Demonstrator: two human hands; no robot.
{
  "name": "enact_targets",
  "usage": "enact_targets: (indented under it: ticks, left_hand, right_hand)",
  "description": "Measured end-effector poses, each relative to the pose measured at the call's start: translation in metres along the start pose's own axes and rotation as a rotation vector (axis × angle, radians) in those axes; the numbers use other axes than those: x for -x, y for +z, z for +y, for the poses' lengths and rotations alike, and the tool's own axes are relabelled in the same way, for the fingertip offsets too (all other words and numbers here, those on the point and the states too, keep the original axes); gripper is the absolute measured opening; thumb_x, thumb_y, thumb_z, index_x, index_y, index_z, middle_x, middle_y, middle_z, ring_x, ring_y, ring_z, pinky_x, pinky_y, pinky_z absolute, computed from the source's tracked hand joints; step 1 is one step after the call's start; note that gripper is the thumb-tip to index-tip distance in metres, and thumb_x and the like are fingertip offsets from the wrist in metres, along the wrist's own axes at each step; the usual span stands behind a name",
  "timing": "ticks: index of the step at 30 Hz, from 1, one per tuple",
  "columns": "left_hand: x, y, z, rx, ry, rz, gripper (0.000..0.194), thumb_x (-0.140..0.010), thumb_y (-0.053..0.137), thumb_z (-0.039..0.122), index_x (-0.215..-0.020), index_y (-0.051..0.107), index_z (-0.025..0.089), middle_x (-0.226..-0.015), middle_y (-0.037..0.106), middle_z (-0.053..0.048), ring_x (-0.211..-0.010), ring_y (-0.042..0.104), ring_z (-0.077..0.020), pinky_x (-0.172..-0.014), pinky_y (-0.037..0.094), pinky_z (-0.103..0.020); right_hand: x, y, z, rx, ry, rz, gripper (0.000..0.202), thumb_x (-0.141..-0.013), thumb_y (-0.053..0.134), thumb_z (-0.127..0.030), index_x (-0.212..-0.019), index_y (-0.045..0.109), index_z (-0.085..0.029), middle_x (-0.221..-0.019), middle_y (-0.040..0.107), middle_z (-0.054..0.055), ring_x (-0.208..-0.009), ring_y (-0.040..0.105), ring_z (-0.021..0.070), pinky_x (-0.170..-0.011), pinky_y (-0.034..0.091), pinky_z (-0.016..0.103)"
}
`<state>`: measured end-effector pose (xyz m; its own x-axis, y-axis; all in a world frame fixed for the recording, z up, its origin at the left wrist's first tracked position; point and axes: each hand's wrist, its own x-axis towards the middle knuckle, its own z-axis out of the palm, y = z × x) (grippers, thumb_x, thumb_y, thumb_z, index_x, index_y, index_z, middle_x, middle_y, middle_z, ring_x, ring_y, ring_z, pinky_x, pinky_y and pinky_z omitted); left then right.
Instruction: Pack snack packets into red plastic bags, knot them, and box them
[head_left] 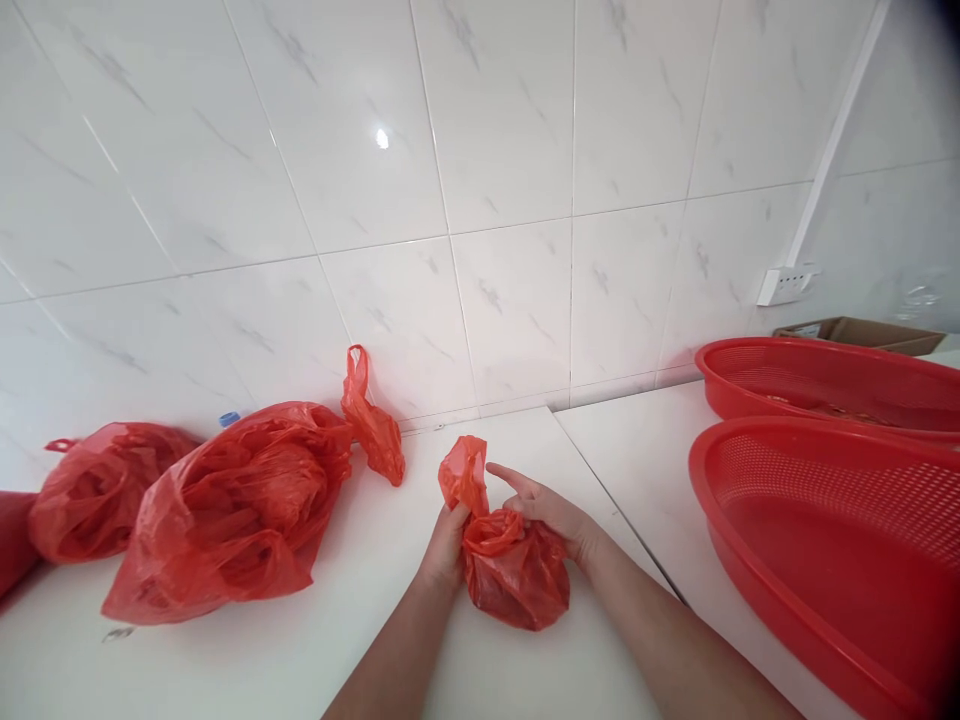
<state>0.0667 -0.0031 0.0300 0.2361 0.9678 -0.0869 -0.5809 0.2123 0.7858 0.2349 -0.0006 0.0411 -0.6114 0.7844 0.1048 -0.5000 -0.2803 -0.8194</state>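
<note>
Head view: both hands on one red bag (517, 590), which sits between them on the table (360, 610).
Left hand (445, 548): pinching the bag's gathered neck.
Right hand (553, 515): forefinger extended toward neck, other fingers curled at bag's top; grip unclear.
Long axis: neck up-left, belly down-right.
Nearer: left to neck, right to belly.
Outward: large bag (240, 510) left, basket (739, 570) right.

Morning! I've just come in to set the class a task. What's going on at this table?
Someone is handling a small red plastic bag at the white table. The left hand grips its gathered neck; the right hand is against its other side, index finger extended. Whether it's knotted, I can't tell. A larger red bag lies to the left, and a red basket stands to the right.
</note>
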Motion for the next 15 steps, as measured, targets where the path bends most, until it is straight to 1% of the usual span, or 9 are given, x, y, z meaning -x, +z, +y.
enact_targets:
  ticks: [2, 4, 6, 8, 9, 11, 13, 15]
  left_hand:
    - [0.0, 0.006, -0.002, -0.101, 0.016, -0.015, 0.018, -0.068, 0.071, 0.023, -0.068, 0.055, 0.017, -0.054, 0.052, 0.005, -0.044, 0.048, -0.0075, -0.047, 0.04, -0.021]
    - [-0.002, 0.011, -0.005, -0.178, 0.013, -0.025, 0.019, -0.064, 0.073, 0.02, -0.066, 0.054, 0.016, -0.053, 0.055, 0.003, -0.045, 0.05, -0.0096, -0.046, 0.041, -0.023]
    - [-0.004, 0.015, -0.008, -0.206, 0.005, -0.032, 0.02, -0.062, 0.075, 0.019, -0.068, 0.056, 0.015, -0.056, 0.06, -0.001, -0.048, 0.055, -0.013, -0.048, 0.043, -0.025]
    - [-0.004, 0.017, -0.01, -0.204, 0.008, -0.042, 0.021, -0.062, 0.075, 0.019, -0.073, 0.058, 0.015, -0.061, 0.063, -0.003, -0.053, 0.058, -0.0155, -0.052, 0.045, -0.026]
    - [-0.003, 0.018, -0.01, -0.206, 0.011, -0.044, 0.024, -0.063, 0.075, 0.02, -0.079, 0.059, 0.016, -0.063, 0.064, -0.003, -0.056, 0.06, -0.0163, -0.055, 0.046, -0.027]
    - [0.001, 0.02, -0.01, -0.225, 0.024, -0.03, 0.037, -0.065, 0.075, 0.021, -0.098, 0.058, 0.018, -0.072, 0.067, -0.004, -0.063, 0.063, -0.0178, -0.062, 0.049, -0.029]
    - [0.006, 0.023, -0.008, -0.266, 0.068, 0.008, 0.056, -0.067, 0.074, 0.022, -0.117, 0.05, 0.022, -0.087, 0.068, -0.007, -0.074, 0.065, -0.02, -0.071, 0.05, -0.033]
    - [0.013, 0.027, -0.006, -0.299, 0.147, 0.036, 0.067, -0.067, 0.074, 0.02, -0.127, 0.045, 0.026, -0.109, 0.063, -0.009, -0.092, 0.064, -0.0223, -0.082, 0.049, -0.034]
  right_hand:
    - [-0.002, 0.005, 0.0, 0.045, 0.002, -0.046, 0.072, -0.07, 0.074, -0.028, -0.134, 0.041, -0.024, -0.061, 0.056, -0.006, -0.054, 0.05, 0.0089, -0.056, 0.038, 0.022]
    - [-0.004, 0.009, 0.001, 0.068, -0.003, -0.052, 0.058, -0.068, 0.075, -0.029, -0.121, 0.054, -0.021, -0.063, 0.057, -0.004, -0.057, 0.051, 0.0099, -0.058, 0.039, 0.023]
    - [-0.005, 0.01, 0.003, 0.07, -0.006, 0.016, 0.036, -0.067, 0.075, -0.029, -0.099, 0.063, -0.018, -0.063, 0.056, -0.003, -0.06, 0.052, 0.0108, -0.06, 0.041, 0.024]
    - [-0.007, 0.007, 0.007, 0.049, 0.012, 0.131, 0.016, -0.068, 0.073, -0.027, -0.077, 0.063, -0.017, -0.06, 0.055, -0.002, -0.059, 0.051, 0.0113, -0.058, 0.04, 0.025]
    - [-0.009, 0.003, 0.009, 0.033, 0.021, 0.192, 0.015, -0.069, 0.071, -0.027, -0.066, 0.059, -0.018, -0.057, 0.053, -0.002, -0.057, 0.05, 0.0112, -0.056, 0.04, 0.025]
    - [-0.012, -0.006, 0.012, 0.008, 0.031, 0.291, 0.031, -0.071, 0.067, -0.03, -0.05, 0.047, -0.019, -0.049, 0.047, -0.002, -0.051, 0.046, 0.0108, -0.053, 0.038, 0.026]
    - [-0.015, -0.015, 0.014, 0.009, 0.02, 0.342, 0.043, -0.074, 0.062, -0.039, -0.045, 0.036, -0.021, -0.043, 0.041, -0.002, -0.046, 0.042, 0.0103, -0.05, 0.037, 0.026]
    - [-0.017, -0.022, 0.015, 0.03, -0.004, 0.345, 0.047, -0.076, 0.059, -0.046, -0.045, 0.033, -0.022, -0.042, 0.039, -0.003, -0.045, 0.041, 0.0104, -0.049, 0.037, 0.026]
